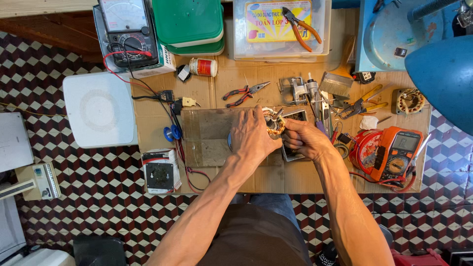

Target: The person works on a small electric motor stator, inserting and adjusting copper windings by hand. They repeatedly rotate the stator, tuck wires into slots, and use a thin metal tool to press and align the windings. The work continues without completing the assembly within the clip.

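My left hand (252,137) grips a small motor stator (274,123) with copper windings, holding it over a brown cardboard sheet (207,133) on the low table. My right hand (304,139) meets it from the right, fingers closed on the stator's edge and its wires. A square metal frame (295,117) lies just behind and under the hands. Whether a small tool sits in my right fingers is hidden.
Red-handled pliers (244,93), a brush (340,74), yellow-handled cutters (363,102), an orange digital multimeter (398,152), an analog meter (127,32), green containers (189,24), a second stator (410,100), a blue solder spool (172,133) and a white stool (100,109) surround the work.
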